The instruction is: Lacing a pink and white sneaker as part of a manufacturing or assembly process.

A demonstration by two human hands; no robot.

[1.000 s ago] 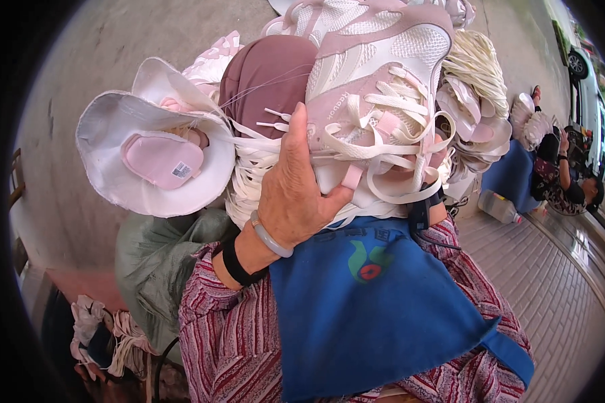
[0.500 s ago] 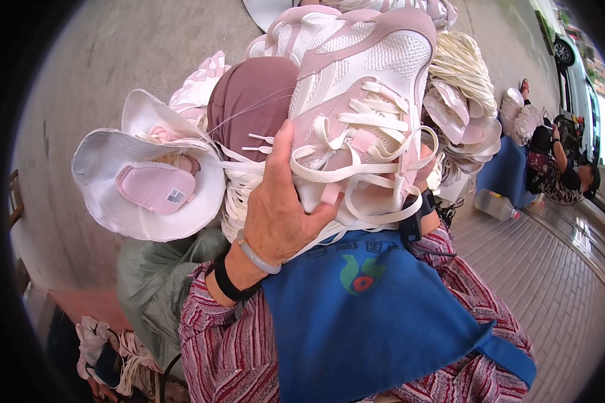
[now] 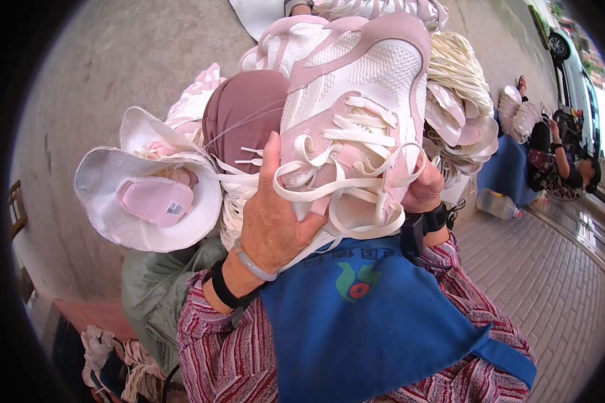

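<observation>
Between my two hands is a pink and white sneaker [image 3: 356, 94], toe pointing away from me. My left hand [image 3: 265, 215] grips its left side near the ankle opening, thumb on the upper. My right hand [image 3: 423, 188] holds the opposite side, partly hidden by the shoe and a lace loop. A cream shoelace [image 3: 343, 191] zigzags through the upper eyelets and hangs in loose loops over the tongue. Other white laces with bare tips [image 3: 252, 156] lie left of the shoe. Behind the sneaker, more pink and white shoe parts [image 3: 292, 43] show.
At left sits a white fabric piece [image 3: 101, 208] around a pink insole [image 3: 156, 201]. A mauve rounded surface [image 3: 242, 107] stands beside the shoe. Bundled cream laces [image 3: 457, 70] lie at right, above pale shoe pieces. Further right are a clear plastic bottle [image 3: 497, 203] and another person [image 3: 565, 168].
The sneaker has shifted slightly left and down with both hands still on it. More of my right hand's fingers now show at its right side.
</observation>
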